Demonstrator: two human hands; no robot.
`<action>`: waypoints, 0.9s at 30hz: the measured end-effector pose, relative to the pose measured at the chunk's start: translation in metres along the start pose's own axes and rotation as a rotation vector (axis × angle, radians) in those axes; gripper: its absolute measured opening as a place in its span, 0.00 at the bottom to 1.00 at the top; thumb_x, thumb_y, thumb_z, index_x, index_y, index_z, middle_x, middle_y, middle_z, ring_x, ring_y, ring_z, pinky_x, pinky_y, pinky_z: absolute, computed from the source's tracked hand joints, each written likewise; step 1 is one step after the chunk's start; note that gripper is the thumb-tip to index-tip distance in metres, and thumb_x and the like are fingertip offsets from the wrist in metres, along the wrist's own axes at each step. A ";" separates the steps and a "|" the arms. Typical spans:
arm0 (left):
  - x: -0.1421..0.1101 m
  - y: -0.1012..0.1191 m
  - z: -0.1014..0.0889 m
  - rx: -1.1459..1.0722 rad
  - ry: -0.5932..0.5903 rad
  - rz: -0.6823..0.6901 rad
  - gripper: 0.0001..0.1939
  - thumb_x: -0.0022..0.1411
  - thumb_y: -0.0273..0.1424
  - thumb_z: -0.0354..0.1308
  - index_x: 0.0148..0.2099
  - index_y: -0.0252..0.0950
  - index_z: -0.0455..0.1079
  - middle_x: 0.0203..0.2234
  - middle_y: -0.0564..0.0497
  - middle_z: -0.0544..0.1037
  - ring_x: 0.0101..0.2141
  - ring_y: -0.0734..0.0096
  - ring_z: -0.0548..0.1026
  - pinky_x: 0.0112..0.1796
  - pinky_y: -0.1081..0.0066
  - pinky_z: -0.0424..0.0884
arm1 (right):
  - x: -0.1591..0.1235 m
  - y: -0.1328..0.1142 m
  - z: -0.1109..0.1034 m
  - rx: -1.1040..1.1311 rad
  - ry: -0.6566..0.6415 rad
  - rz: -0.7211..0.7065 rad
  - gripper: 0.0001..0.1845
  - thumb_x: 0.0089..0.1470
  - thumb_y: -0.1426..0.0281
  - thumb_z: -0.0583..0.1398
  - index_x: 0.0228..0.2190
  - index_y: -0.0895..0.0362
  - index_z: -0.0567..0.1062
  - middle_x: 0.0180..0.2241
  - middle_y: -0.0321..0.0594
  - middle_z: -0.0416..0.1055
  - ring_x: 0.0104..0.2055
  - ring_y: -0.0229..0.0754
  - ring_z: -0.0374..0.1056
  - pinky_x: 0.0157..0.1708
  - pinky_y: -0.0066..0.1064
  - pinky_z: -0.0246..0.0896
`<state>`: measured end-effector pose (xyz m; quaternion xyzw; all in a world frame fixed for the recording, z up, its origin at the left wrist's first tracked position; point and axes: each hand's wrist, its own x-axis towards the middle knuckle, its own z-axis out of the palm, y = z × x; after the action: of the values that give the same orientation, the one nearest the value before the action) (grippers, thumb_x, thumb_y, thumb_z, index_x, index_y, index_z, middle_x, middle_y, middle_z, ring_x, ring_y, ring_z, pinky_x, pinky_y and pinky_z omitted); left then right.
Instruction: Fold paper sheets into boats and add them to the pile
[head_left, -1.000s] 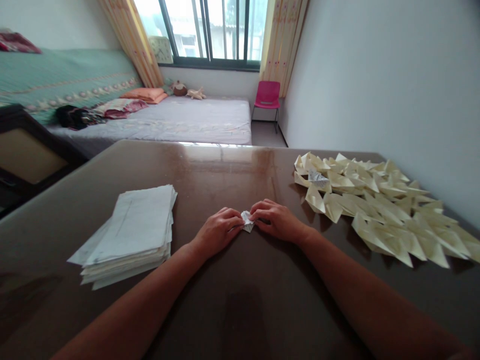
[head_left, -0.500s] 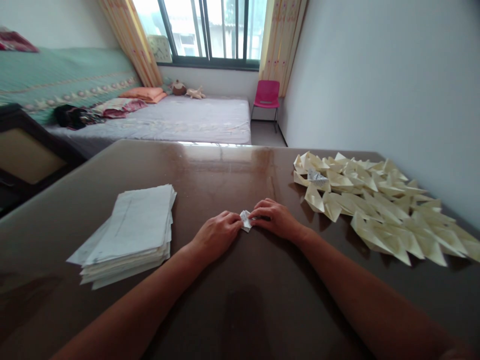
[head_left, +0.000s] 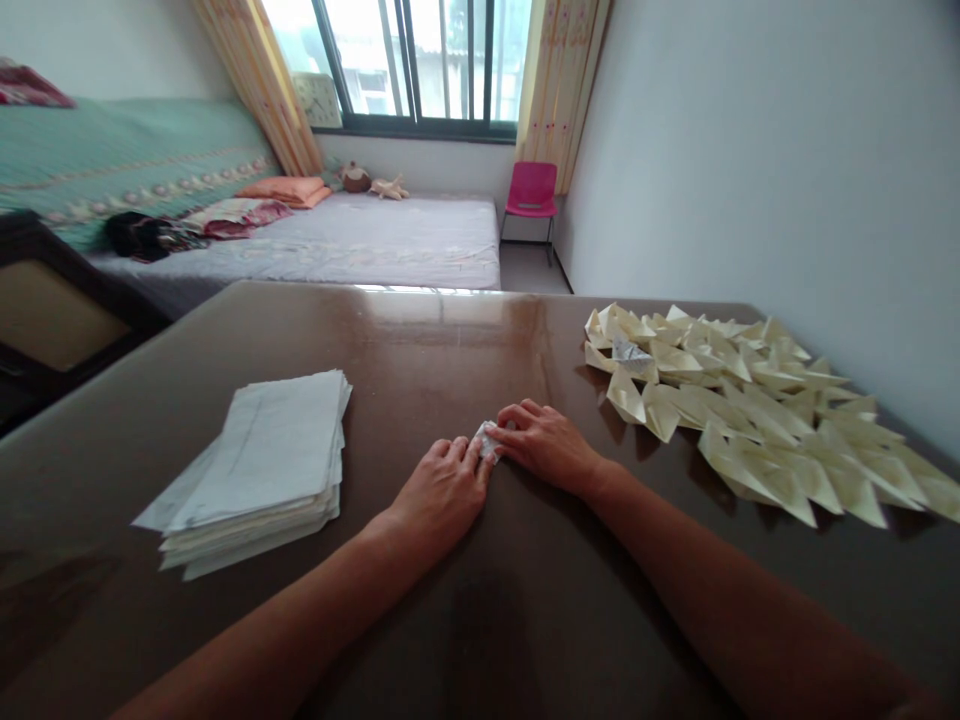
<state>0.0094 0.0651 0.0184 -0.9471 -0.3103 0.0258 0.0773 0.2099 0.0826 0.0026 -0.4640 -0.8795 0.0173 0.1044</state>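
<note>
- As I look through the head view, the small folded paper point(head_left: 487, 438) lies on the brown table point(head_left: 420, 375) between my two hands, both touching it, so I can call neither one nearer.
- From my left hand point(head_left: 444, 487), the paper sits ahead and to the right, at the fingertips; from my right hand point(head_left: 546, 445), it sits to the left.
- Fingers cover much of it, so I can't make out its long axis.
- My left hand is palm down, its fingers slightly parted, the tips on the paper's left and near side. Whether they pinch or only press, I can't tell.
- My right hand is curled, with little gap at the fingertips, which rest on the paper's right part; how firmly they close is hidden from me.
- Well to the left is a stack of paper sheets point(head_left: 277, 440); to the right, many folded cream paper pieces point(head_left: 780, 465) lie in overlapping rows.
</note>
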 end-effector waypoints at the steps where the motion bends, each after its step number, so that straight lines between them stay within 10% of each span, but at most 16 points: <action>1: 0.000 0.002 0.002 0.013 0.000 -0.006 0.20 0.65 0.23 0.45 0.58 0.27 0.65 0.53 0.32 0.70 0.49 0.51 0.70 0.44 0.57 0.68 | 0.000 -0.004 -0.001 -0.046 -0.019 0.003 0.17 0.62 0.62 0.53 0.51 0.48 0.71 0.47 0.42 0.69 0.48 0.45 0.61 0.45 0.36 0.57; 10: 0.004 0.003 0.004 -0.026 0.018 0.002 0.16 0.63 0.22 0.47 0.50 0.25 0.71 0.50 0.32 0.72 0.49 0.53 0.70 0.45 0.57 0.67 | 0.000 -0.040 0.004 -0.096 -0.014 0.156 0.25 0.63 0.63 0.48 0.58 0.60 0.62 0.53 0.53 0.64 0.54 0.53 0.55 0.48 0.44 0.54; 19: 0.008 -0.027 0.020 -0.420 0.225 -0.247 0.10 0.65 0.34 0.50 0.45 0.40 0.69 0.43 0.48 0.74 0.45 0.63 0.70 0.46 0.65 0.69 | 0.005 0.009 0.014 0.270 0.192 0.280 0.16 0.59 0.61 0.56 0.46 0.55 0.72 0.44 0.44 0.68 0.47 0.44 0.62 0.47 0.36 0.59; 27: 0.014 -0.027 0.033 -0.587 0.273 -0.348 0.22 0.60 0.40 0.57 0.55 0.39 0.63 0.42 0.49 0.75 0.44 0.61 0.71 0.45 0.63 0.68 | 0.006 0.004 0.012 0.478 0.114 0.290 0.13 0.48 0.61 0.66 0.34 0.55 0.75 0.34 0.38 0.71 0.37 0.41 0.65 0.38 0.33 0.61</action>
<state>0.0013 0.0994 -0.0098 -0.8567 -0.4478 -0.2046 -0.1537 0.2074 0.0905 -0.0086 -0.5475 -0.7676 0.2126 0.2566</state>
